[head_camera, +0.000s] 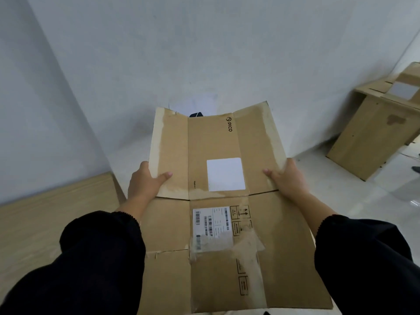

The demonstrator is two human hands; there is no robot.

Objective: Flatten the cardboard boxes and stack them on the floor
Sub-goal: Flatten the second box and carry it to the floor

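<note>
A flattened brown cardboard box [213,155] with a PICO logo, a blank white label and a barcode sticker is held out in front of me, above the floor. My left hand [145,183] grips its left edge, thumb lying on the top face. My right hand [286,178] grips the right edge the same way. The far flaps bend slightly upward at the creases. Both arms wear black sleeves.
An unflattened cardboard box [372,133] stands at the right against the white wall, with a grey label on top. A pale wooden surface [45,223] lies at the lower left. A small dark object [196,114] peeks over the held box's far edge. White floor [363,201] shows at right.
</note>
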